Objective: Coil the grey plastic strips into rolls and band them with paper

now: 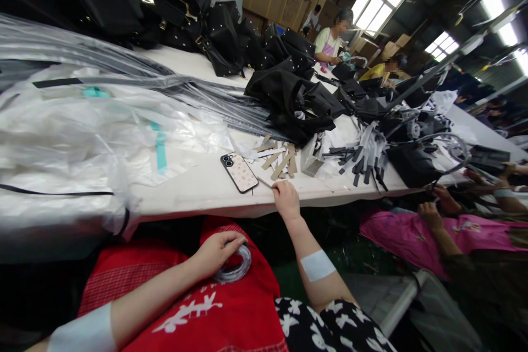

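Observation:
My left hand (220, 253) is closed on a roll of pale, shiny strip or tape (243, 264), held over the red apron (181, 308) on my lap. At the table's front edge, my right hand (287, 201) pinches the end of a thin, dark, stick-like thing (266, 182); its kind is too small to make out. Just left of it lies a phone (240, 174) in a pink patterned case, camera side up. Beyond the right hand is a loose pile of beige and white strips (281, 159).
Clear plastic bags (82, 132) cover the left of the white table (185, 187). Black bags (289, 93) are heaped behind. Right of the strips stand a small open box (312, 157) and a bunch of dark-tipped strips (363, 154). Co-workers' hands (431, 214) are at the right.

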A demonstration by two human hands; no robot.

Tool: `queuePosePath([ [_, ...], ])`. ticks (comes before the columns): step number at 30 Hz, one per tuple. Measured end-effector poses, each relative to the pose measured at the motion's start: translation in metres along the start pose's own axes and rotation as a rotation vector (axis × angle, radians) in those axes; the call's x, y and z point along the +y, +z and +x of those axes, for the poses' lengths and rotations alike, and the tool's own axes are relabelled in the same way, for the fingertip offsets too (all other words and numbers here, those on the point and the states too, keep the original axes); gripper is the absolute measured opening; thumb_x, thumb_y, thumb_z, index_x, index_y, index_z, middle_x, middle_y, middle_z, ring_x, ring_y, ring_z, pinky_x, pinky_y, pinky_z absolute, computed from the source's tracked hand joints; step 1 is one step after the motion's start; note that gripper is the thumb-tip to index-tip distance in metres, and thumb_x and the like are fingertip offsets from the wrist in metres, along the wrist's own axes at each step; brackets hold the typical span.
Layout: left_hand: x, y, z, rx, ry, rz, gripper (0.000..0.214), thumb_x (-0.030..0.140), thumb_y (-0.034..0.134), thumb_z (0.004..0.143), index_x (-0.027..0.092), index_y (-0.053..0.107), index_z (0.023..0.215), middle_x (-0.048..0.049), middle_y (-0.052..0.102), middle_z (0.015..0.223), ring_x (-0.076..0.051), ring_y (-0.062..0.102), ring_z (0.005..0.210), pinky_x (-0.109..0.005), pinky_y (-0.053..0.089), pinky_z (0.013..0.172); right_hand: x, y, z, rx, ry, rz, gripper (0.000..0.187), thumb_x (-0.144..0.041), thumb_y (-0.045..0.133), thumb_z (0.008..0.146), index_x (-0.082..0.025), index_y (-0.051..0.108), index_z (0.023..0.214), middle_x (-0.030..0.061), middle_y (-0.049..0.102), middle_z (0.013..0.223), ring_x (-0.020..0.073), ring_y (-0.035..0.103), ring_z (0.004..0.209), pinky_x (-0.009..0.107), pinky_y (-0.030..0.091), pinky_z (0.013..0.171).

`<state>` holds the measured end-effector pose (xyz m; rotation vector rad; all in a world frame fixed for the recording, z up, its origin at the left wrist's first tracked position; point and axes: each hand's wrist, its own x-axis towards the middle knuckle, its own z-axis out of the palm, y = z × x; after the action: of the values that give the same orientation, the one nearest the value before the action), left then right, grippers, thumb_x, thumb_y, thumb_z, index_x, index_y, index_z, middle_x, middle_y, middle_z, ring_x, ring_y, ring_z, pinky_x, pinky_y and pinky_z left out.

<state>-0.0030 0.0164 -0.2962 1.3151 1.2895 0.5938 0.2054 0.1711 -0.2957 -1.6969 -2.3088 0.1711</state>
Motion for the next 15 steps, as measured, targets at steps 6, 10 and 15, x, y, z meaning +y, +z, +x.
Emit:
queuePosePath([
  [6,-0.004,0.001,0.001,-0.020,-0.019,-0.008,0.043,0.051,0.046,0.086,0.016,0.071,0.091,-0.0038,0.072,0.083,-0.020,0.064,0.076,-0.027,0.049,0.073,-0.011,-0.021,-0.032,0.112,-0.055,0.355,0.017,-0.030,0.052,0.091,-0.019,0.064,0.084,0.0053,0.066,0.085,0.0173,0.060,0.084,0.027,0.044,0.080],
  [10,-0.003,0.000,0.001,-0.017,-0.011,-0.022,0.043,0.050,0.046,0.085,0.016,0.071,0.092,-0.0048,0.073,0.086,-0.021,0.064,0.080,-0.028,0.049,0.076,-0.031,-0.047,-0.057,-0.016,-0.053,0.503,0.023,-0.038,0.054,0.090,-0.020,0.064,0.081,0.0038,0.066,0.076,0.0163,0.060,0.073,0.026,0.045,0.072],
  [15,0.001,0.000,0.002,-0.020,-0.017,-0.014,0.043,0.051,0.047,0.084,0.016,0.071,0.090,-0.0046,0.073,0.085,-0.021,0.064,0.080,-0.027,0.049,0.076,-0.038,-0.059,-0.069,-0.003,-0.068,0.473,0.023,-0.038,0.055,0.090,-0.020,0.065,0.079,0.0053,0.066,0.078,0.0167,0.059,0.075,0.028,0.044,0.073],
])
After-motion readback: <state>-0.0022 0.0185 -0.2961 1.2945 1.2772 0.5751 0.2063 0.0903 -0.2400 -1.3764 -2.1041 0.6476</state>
